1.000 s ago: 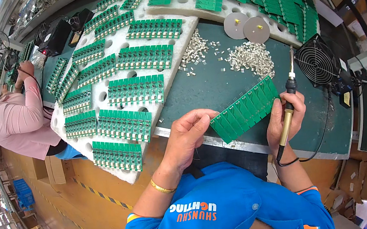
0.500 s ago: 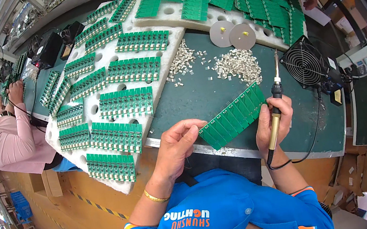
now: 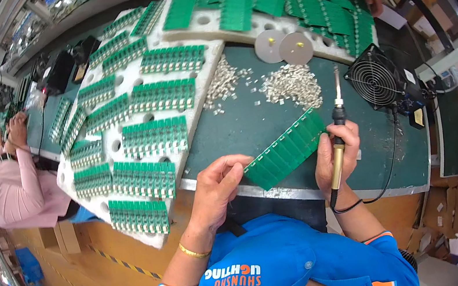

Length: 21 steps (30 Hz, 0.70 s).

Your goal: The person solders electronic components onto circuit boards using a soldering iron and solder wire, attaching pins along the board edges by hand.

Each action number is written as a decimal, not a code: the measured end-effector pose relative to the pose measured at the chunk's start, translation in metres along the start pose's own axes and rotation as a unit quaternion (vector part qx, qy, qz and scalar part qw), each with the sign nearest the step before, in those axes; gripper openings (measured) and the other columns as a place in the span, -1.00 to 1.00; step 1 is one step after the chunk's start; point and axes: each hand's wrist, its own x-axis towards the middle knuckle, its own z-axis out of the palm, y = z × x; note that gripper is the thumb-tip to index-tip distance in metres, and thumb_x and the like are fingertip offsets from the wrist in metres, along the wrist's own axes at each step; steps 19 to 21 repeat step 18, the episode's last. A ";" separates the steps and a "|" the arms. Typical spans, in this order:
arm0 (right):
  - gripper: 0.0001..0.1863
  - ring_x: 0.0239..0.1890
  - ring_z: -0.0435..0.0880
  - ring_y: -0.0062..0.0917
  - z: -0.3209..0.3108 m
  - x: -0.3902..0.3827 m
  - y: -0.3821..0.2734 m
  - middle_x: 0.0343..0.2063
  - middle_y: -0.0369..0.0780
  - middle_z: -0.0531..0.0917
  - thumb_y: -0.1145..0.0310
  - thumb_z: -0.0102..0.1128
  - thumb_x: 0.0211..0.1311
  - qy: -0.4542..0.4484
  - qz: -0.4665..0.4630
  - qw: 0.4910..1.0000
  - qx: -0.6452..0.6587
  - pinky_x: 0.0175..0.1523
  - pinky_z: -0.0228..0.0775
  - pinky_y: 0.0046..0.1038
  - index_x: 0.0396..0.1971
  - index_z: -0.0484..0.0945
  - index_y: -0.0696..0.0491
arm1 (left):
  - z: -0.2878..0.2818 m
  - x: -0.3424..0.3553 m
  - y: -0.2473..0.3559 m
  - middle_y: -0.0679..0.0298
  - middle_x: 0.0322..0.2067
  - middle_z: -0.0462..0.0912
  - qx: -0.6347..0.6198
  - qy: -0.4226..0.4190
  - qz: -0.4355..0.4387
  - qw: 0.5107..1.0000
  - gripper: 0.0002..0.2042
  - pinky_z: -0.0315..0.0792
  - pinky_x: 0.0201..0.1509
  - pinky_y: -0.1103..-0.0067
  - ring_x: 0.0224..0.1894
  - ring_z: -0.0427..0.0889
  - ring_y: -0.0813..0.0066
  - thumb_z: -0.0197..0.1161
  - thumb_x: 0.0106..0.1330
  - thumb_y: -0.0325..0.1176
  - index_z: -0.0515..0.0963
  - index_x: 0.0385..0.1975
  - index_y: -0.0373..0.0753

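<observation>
A green circuit board panel (image 3: 287, 151) is held aslant above the near edge of the table. My left hand (image 3: 219, 186) pinches its left end between thumb and fingers. In my right hand (image 3: 338, 154) is a soldering iron (image 3: 338, 164), upright with its metal tip pointing away from me; the thumb side of that hand also steadies the panel's right end. A row of small pale marks or pads runs along the panel's far edge. Beyond it lie two heaps of small white connectors (image 3: 292, 86) (image 3: 223, 82).
White foam sheets hold rows of populated boards (image 3: 155, 137) at left and stacked green panels (image 3: 236, 4) at the back. Two grey discs (image 3: 295, 49) lie by the heaps. A black fan (image 3: 375, 77) stands at right, the iron's cord (image 3: 384, 186) below it. A co-worker (image 3: 15, 182) sits at left.
The panel has tilted slightly in my hands, its face looking darker. Both hands keep their holds. The whole view has shifted a little.
</observation>
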 end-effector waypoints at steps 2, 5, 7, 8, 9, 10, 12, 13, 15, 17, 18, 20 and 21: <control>-0.65 -0.32 0.49 -0.33 0.000 0.005 -0.003 -0.30 -0.05 0.45 0.70 0.15 0.08 0.003 -0.031 0.999 -0.030 -0.22 0.39 -0.40 -0.11 0.42 0.12 | 0.003 0.004 0.001 0.52 -0.52 0.49 0.018 -0.013 -0.007 1.000 -0.79 -0.02 -0.62 0.79 -0.63 0.15 0.89 0.15 0.43 -0.32 0.60 -0.11 -0.29; -0.66 -0.35 0.49 -0.31 0.006 0.004 -0.006 -0.33 -0.06 0.46 0.70 0.17 0.06 -0.009 -0.039 0.999 -0.011 -0.26 0.40 -0.39 -0.13 0.45 0.12 | -0.003 -0.005 -0.003 0.53 -0.58 0.41 -0.003 0.005 -0.009 1.000 -0.78 -0.02 -0.63 0.77 -0.65 0.14 0.87 0.15 0.42 -0.33 0.58 -0.12 -0.34; -0.66 -0.36 0.49 -0.31 0.006 0.004 -0.008 -0.33 -0.06 0.46 0.70 0.19 0.05 -0.006 -0.029 0.999 0.017 -0.27 0.39 -0.39 -0.14 0.47 0.13 | -0.005 -0.008 -0.003 0.53 -0.59 0.38 -0.042 0.026 -0.013 0.999 -0.77 -0.02 -0.62 0.76 -0.67 0.13 0.85 0.16 0.42 -0.34 0.55 -0.11 -0.38; -0.66 -0.36 0.48 -0.32 0.004 0.002 -0.009 -0.33 -0.06 0.46 0.70 0.20 0.06 -0.008 -0.025 0.999 0.019 -0.29 0.38 -0.39 -0.13 0.46 0.13 | -0.005 -0.008 -0.005 0.53 -0.59 0.38 -0.039 0.010 -0.013 0.999 -0.77 -0.02 -0.62 0.76 -0.67 0.13 0.85 0.16 0.42 -0.34 0.55 -0.11 -0.38; -0.66 -0.36 0.48 -0.32 0.002 0.002 -0.009 -0.33 -0.06 0.46 0.70 0.20 0.06 0.001 -0.026 1.000 0.009 -0.29 0.38 -0.39 -0.13 0.46 0.13 | -0.006 -0.008 -0.007 0.53 -0.59 0.39 -0.055 0.000 -0.006 0.998 -0.78 -0.02 -0.62 0.76 -0.67 0.12 0.85 0.16 0.41 -0.34 0.55 -0.11 -0.38; -0.67 -0.38 0.48 -0.36 0.002 0.001 -0.009 -0.33 -0.07 0.46 0.69 0.18 0.08 -0.003 -0.027 1.000 0.006 -0.30 0.37 -0.41 -0.13 0.44 0.12 | -0.007 -0.007 -0.008 0.52 -0.58 0.39 -0.072 -0.007 0.002 0.997 -0.78 -0.02 -0.62 0.76 -0.68 0.11 0.85 0.17 0.41 -0.35 0.55 -0.11 -0.38; -0.68 -0.40 0.46 -0.39 0.001 0.002 -0.008 -0.34 -0.07 0.46 0.69 0.16 0.09 -0.006 -0.041 0.999 0.007 -0.31 0.35 -0.42 -0.14 0.41 0.12 | -0.009 -0.007 -0.008 0.52 -0.58 0.39 -0.072 -0.016 0.001 0.997 -0.78 -0.02 -0.62 0.77 -0.68 0.11 0.85 0.17 0.40 -0.35 0.54 -0.11 -0.38; -0.68 -0.40 0.46 -0.39 0.002 0.003 -0.008 -0.34 -0.07 0.46 0.69 0.16 0.09 -0.008 -0.039 0.999 0.011 -0.31 0.35 -0.42 -0.14 0.41 0.12 | -0.010 -0.009 -0.008 0.52 -0.58 0.39 -0.076 -0.012 0.001 0.997 -0.77 -0.02 -0.62 0.77 -0.68 0.11 0.84 0.17 0.40 -0.35 0.54 -0.11 -0.39; -0.68 -0.40 0.46 -0.38 0.004 0.004 -0.010 -0.34 -0.07 0.45 0.71 0.15 0.08 -0.013 -0.056 0.998 0.003 -0.32 0.35 -0.44 -0.14 0.41 0.13 | -0.007 -0.011 -0.006 0.52 -0.58 0.39 -0.068 0.004 -0.001 0.998 -0.77 -0.02 -0.62 0.77 -0.67 0.11 0.84 0.18 0.40 -0.34 0.54 -0.10 -0.38; -0.64 -0.37 0.47 -0.26 0.005 0.003 -0.010 -0.35 -0.05 0.48 0.72 0.19 0.04 -0.006 -0.040 0.999 -0.003 -0.29 0.40 -0.34 -0.13 0.44 0.12 | -0.005 -0.012 -0.004 0.52 -0.57 0.40 -0.060 0.033 -0.008 0.998 -0.76 -0.02 -0.61 0.77 -0.66 0.12 0.84 0.19 0.39 -0.34 0.54 -0.10 -0.38; -0.64 -0.37 0.47 -0.26 0.011 -0.006 -0.015 -0.35 -0.05 0.48 0.72 0.19 0.04 -0.018 -0.030 0.999 0.013 -0.29 0.40 -0.34 -0.13 0.44 0.12 | -0.005 -0.009 -0.003 0.50 -0.55 0.44 -0.041 0.019 -0.011 0.999 -0.75 0.00 -0.61 0.77 -0.66 0.13 0.84 0.19 0.39 -0.33 0.54 -0.07 -0.36; -0.64 -0.37 0.47 -0.26 0.011 -0.006 -0.015 -0.35 -0.05 0.48 0.72 0.19 0.04 -0.018 -0.030 0.999 0.013 -0.29 0.40 -0.34 -0.13 0.44 0.12 | -0.005 -0.009 -0.003 0.50 -0.55 0.44 -0.041 0.019 -0.011 0.999 -0.75 0.00 -0.61 0.77 -0.66 0.13 0.84 0.19 0.39 -0.33 0.54 -0.07 -0.36; -0.64 -0.37 0.47 -0.26 0.011 -0.006 -0.015 -0.35 -0.05 0.48 0.72 0.19 0.04 -0.018 -0.030 0.999 0.013 -0.29 0.40 -0.34 -0.13 0.44 0.12 | -0.005 -0.009 -0.003 0.50 -0.55 0.44 -0.041 0.019 -0.011 0.999 -0.75 0.00 -0.61 0.77 -0.66 0.13 0.84 0.19 0.39 -0.33 0.54 -0.07 -0.36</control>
